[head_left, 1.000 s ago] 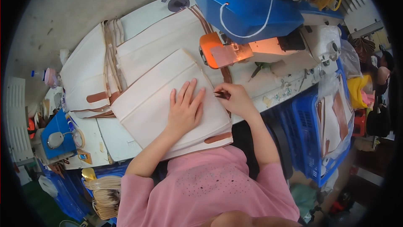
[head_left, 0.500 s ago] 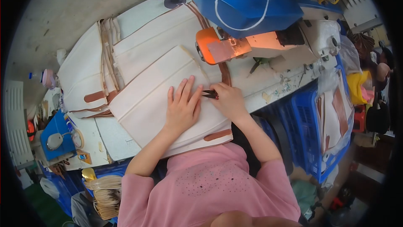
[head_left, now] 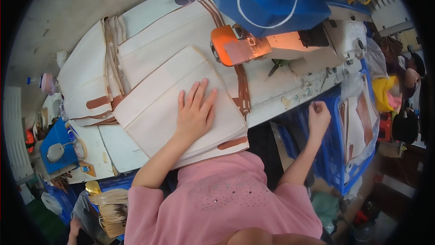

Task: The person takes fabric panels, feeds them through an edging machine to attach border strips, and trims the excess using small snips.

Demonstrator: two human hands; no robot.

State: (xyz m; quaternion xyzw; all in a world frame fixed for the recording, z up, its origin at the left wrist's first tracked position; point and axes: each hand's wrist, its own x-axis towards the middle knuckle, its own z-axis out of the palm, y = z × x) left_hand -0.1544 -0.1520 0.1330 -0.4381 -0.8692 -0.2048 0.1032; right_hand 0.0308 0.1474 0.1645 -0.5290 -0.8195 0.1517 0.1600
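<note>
My left hand (head_left: pixel 195 114) lies flat with its fingers apart on a cream fabric panel (head_left: pixel 154 109) that has a brown strip near its lower right corner. Off the table's right edge, above a blue crate, my right hand (head_left: pixel 319 114) is closed; whatever its fingers hold is too small to make out. More cream panels with brown edging (head_left: pixel 167 36) lie behind, and a folded stack (head_left: pixel 86 68) is at the left. The sewing machine (head_left: pixel 240 45) with an orange head stands beyond the panel.
A blue box (head_left: pixel 267 0) with a white cord sits above the machine. Blue crates (head_left: pixel 333 154) holding fabric pieces stand right of the table. Bundled cream strips (head_left: pixel 112 208) lie at lower left. Part of another person's arm (head_left: pixel 74 231) shows at the bottom left.
My right hand has moved right, from the panel's edge to above the crate, and the dark snips seen in it before no longer show. My left hand has stayed on the panel.
</note>
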